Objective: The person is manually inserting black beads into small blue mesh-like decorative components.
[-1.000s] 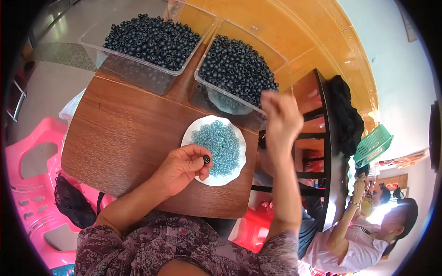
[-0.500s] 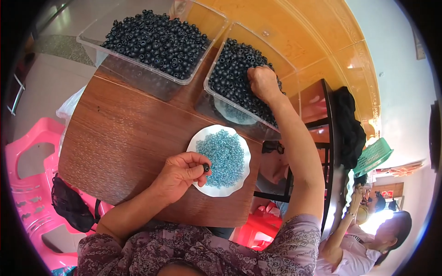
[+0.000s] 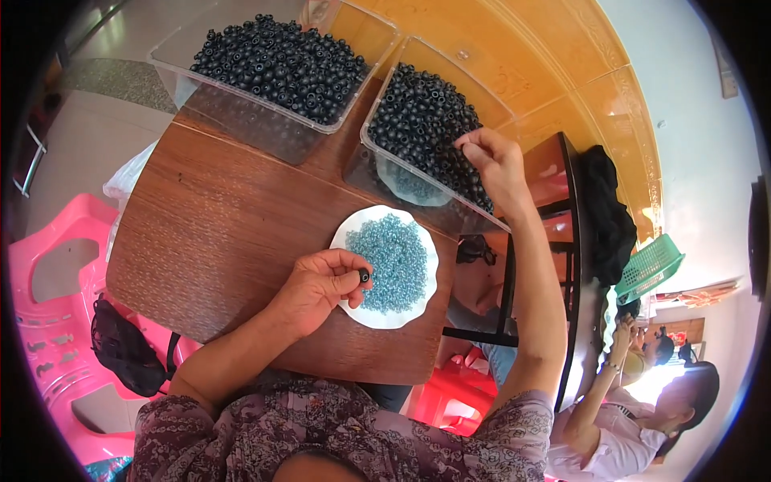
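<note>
My left hand [image 3: 317, 287] pinches one black bead [image 3: 365, 275] between thumb and fingertips, its hole showing, at the left edge of a white scalloped plate [image 3: 384, 320]. Small pale-blue glassy beads [image 3: 392, 261] are heaped on that plate. Over the right side of a clear plastic bin [image 3: 418, 178], my right hand [image 3: 496, 165] has its thumb and forefinger closed together; whatever is between the tips is too small to make out. Black beads [image 3: 422, 112] with round holes fill this bin.
Left of that bin stands a second clear bin [image 3: 249, 96], heaped with black beads [image 3: 281, 64]. Both are on the wooden table [image 3: 201, 233]. A pink plastic chair [image 3: 56, 321] stands at left, a black-framed shelf [image 3: 566, 265] at right. Another person [image 3: 618, 426] sits at far right.
My right hand has lifted off the beads and shifted right toward the bin's edge, fingers pinched. My left hand still holds the bead over the plate's edge.
</note>
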`<action>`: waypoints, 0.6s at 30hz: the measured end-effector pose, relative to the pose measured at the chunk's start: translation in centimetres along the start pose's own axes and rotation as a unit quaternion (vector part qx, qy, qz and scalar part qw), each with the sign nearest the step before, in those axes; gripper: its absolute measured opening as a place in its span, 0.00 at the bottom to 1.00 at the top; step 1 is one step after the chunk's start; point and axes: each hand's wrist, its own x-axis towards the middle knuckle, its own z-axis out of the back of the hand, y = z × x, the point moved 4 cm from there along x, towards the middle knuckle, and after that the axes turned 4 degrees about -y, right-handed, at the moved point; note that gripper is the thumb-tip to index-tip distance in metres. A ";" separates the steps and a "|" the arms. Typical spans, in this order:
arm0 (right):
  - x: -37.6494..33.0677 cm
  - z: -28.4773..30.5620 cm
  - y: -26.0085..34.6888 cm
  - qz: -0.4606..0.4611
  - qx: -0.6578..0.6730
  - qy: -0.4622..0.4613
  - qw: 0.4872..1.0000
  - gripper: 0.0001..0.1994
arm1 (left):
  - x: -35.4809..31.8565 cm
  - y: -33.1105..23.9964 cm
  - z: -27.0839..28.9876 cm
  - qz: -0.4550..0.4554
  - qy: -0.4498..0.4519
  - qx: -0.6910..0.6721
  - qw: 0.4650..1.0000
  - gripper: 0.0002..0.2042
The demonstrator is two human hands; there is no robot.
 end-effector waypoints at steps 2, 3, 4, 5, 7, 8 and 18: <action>-2.7 0.5 2.4 -0.113 0.125 -0.006 0.986 0.06 | -0.2 0.0 -0.1 0.000 0.000 0.005 1.000 0.07; -4.1 0.2 3.9 -0.112 0.170 -0.012 0.979 0.05 | -0.4 -0.2 -0.2 -0.010 -0.004 0.005 1.000 0.08; -5.7 -0.1 5.0 -0.114 0.214 -0.021 0.970 0.05 | -0.5 -0.2 -0.2 -0.016 -0.007 0.005 1.000 0.08; -7.1 -0.4 5.7 -0.126 0.249 -0.002 0.960 0.07 | -0.5 -0.3 -0.1 -0.019 0.008 0.007 1.000 0.08; -10.3 -1.2 7.4 -0.148 0.328 -0.013 0.933 0.08 | -0.8 -0.2 -0.7 -0.021 0.007 0.013 1.000 0.09; -11.8 -1.9 7.6 -0.154 0.367 -0.014 0.917 0.09 | -0.9 -0.1 -1.1 -0.018 0.011 0.021 1.000 0.09; -19.3 -5.7 8.1 -0.099 0.416 -0.050 0.902 0.10 | -3.3 1.2 -2.8 0.002 0.017 0.043 0.999 0.09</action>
